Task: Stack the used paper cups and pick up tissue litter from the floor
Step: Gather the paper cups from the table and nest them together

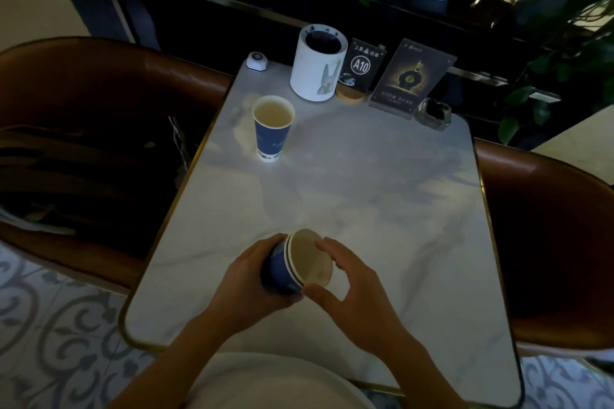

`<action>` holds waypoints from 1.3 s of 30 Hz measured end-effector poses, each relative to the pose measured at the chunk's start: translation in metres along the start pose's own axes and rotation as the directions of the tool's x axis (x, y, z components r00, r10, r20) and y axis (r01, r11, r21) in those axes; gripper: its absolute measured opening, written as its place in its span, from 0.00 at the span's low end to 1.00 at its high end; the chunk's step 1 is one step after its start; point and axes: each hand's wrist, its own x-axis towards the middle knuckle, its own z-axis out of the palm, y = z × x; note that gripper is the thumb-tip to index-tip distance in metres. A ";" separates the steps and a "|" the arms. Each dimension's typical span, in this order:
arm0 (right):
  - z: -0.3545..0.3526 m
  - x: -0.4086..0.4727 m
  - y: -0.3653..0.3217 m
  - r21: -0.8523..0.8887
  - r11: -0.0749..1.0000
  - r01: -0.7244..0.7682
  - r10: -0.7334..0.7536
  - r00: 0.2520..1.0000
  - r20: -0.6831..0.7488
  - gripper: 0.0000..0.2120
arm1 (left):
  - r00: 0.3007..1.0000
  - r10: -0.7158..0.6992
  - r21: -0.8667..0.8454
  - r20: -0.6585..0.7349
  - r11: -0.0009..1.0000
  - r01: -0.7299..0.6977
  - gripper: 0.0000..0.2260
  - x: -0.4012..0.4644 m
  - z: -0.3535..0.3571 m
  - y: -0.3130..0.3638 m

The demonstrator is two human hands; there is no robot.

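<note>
Several blue paper cups nested into one stack (299, 262) are held tilted above the near part of the white marble table (365, 183). My left hand (246, 279) wraps the blue body of the stack from the left. My right hand (349, 285) touches the rim of the top cup, thumb below and fingers above. A single blue paper cup (272, 128) stands upright at the table's far left, apart from the hands. No tissue litter shows on the patterned floor (59, 325).
At the table's far edge stand a white cylindrical holder (315, 66), a small white call button (256, 60), an A10 table sign (362, 66), a dark menu card (410, 76) and a glass ashtray (433, 113). Brown leather chairs (83, 83) flank both sides; plants hang behind.
</note>
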 end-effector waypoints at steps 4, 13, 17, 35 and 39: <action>-0.005 0.024 0.005 -0.006 0.996 -0.094 0.093 0.995 -0.016 0.32 | 0.997 -0.036 -0.134 -0.065 0.991 0.027 0.38 0.007 -0.007 -0.002; -0.008 0.144 0.004 -0.379 0.923 0.072 -0.091 0.995 -0.032 0.32 | 0.965 -0.207 -0.256 -0.163 0.953 0.162 0.36 0.021 -0.026 -0.034; -0.002 0.178 0.009 -0.521 0.845 0.118 -0.093 0.993 0.075 0.36 | 0.964 -0.204 -0.249 -0.172 0.956 0.157 0.35 0.029 -0.030 -0.034; 0.022 0.208 0.046 -0.587 0.801 0.115 0.025 0.974 0.225 0.36 | 0.949 -0.273 -0.238 -0.159 0.943 0.232 0.38 0.053 -0.030 -0.043; 0.020 0.215 0.045 -0.566 0.817 0.105 0.030 0.974 0.224 0.35 | 0.948 -0.278 -0.234 -0.154 0.943 0.238 0.39 0.061 -0.033 -0.041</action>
